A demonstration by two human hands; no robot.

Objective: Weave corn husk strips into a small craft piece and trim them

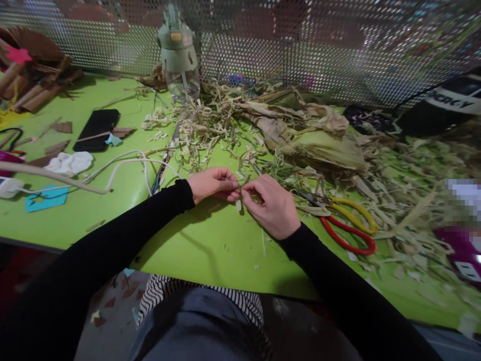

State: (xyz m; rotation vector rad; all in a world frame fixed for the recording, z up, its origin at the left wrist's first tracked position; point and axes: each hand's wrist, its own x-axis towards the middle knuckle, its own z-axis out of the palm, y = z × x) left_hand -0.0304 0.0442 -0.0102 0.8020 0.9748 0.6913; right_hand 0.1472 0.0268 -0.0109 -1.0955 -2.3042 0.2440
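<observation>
Your left hand (215,184) and right hand (271,204) meet low over the green surface (225,255), near its front edge. The fingers of each are nearly closed, thumb against fingertips, in a fine pinch on a small pale strip (238,204). It sits between the two sets of fingertips, with one end hanging below them. Your fingers hide much of it, so you cannot tell its full length.

Just to the right of your right hand lie the scissors (349,226), one handle loop yellow and the other red, their blades pointing back towards the husks (323,148). Those husks are heaped beyond your hands, with loose shreds (203,125) to their left and more scraps spread along the right side.

The bottle (180,65) stands upright behind the shreds, close to the perforated screen (263,45). To your left, the black phone (96,130) lies flat, with a brown strip across it. Nearer you are a crumpled white tissue (69,163) and a blue card (47,198) with a star shape on it. The pale cable (112,175) runs past them towards your left wrist.
</observation>
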